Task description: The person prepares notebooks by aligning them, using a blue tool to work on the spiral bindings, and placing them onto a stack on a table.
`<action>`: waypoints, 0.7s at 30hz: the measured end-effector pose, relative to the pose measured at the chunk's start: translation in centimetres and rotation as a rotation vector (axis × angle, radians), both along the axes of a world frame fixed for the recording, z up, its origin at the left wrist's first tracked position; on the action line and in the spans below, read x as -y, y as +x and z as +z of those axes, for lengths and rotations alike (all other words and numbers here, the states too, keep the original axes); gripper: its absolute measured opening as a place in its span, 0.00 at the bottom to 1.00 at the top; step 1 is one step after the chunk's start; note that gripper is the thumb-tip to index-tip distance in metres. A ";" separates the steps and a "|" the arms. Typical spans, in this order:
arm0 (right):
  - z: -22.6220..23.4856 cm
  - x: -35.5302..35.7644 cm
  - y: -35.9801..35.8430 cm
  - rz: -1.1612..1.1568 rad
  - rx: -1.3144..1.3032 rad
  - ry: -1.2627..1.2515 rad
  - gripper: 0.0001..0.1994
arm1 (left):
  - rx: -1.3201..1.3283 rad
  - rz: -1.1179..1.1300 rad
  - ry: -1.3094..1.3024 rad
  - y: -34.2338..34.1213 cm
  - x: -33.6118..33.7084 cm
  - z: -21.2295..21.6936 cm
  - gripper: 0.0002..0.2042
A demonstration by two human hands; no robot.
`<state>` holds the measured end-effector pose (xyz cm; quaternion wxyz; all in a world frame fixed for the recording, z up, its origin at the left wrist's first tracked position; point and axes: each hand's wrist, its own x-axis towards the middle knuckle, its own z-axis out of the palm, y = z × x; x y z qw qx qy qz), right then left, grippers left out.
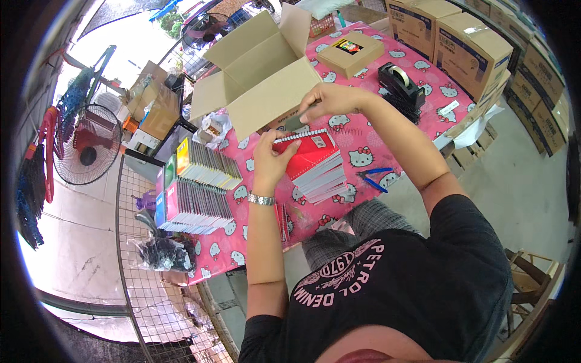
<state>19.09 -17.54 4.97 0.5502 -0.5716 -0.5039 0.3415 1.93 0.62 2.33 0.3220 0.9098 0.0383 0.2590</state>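
"Red notebook (310,158): where?"
"In the left hand (273,156), gripped at its bound edge."
"And the right hand (330,101)?"
"Curled, just beyond; I can't tell whether it grips anything."

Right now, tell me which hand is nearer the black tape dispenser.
Right: the right hand is to the left of the dispenser; the left hand is farther left, on the red-covered spiral notebook.
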 end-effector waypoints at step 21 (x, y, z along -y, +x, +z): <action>-27.0 5.3 -2.0 -0.793 0.962 -0.369 0.25 | 0.129 0.120 -0.366 -1.2 -0.5 -1.1 0.09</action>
